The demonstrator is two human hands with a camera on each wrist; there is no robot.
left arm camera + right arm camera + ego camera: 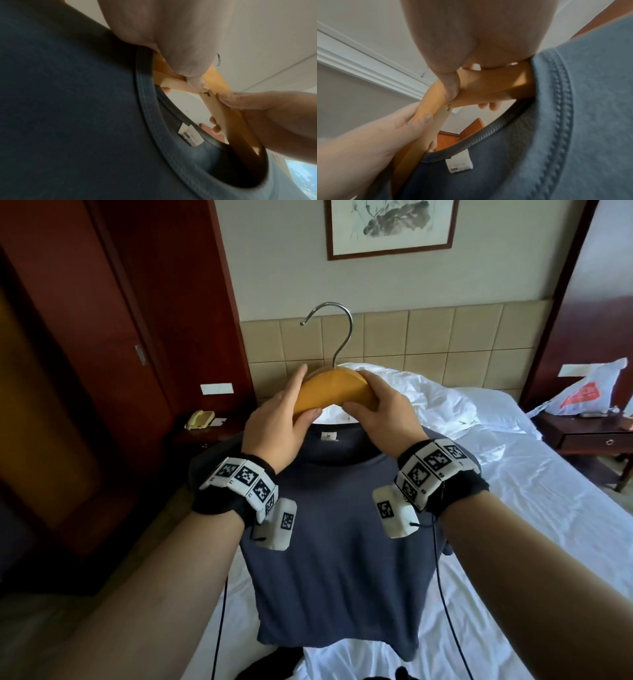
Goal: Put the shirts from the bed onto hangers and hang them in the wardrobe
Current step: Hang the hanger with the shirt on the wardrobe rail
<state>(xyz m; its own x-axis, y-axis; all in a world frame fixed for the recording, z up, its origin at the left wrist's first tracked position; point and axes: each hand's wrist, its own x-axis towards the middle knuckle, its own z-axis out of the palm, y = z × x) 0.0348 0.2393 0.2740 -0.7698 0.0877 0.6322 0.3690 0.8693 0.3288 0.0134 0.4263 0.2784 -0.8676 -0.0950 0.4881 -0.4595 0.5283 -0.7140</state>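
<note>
A dark blue shirt [329, 525] hangs in the air on a yellow wooden hanger [334, 390] with a steel hook [337, 333]. My left hand [274, 422] grips the hanger's left arm and my right hand [380, 412] grips its right arm, both just above the collar. In the left wrist view my left thumb presses the wood [173, 82] beside the neckline [145, 108], with the right hand [257, 102] opposite. In the right wrist view my right thumb pinches the hanger [488, 86] above the shirt's white label [458, 163]. The hanger's ends are hidden inside the shirt.
The bed [513, 508] with rumpled white sheets lies below and to the right. A dark red wardrobe [85, 354] stands at the left. A nightstand with a phone [200, 419] is beside it, another nightstand with a plastic bag [589, 395] at the right. Dark clothing [267, 666] lies at the bed's near edge.
</note>
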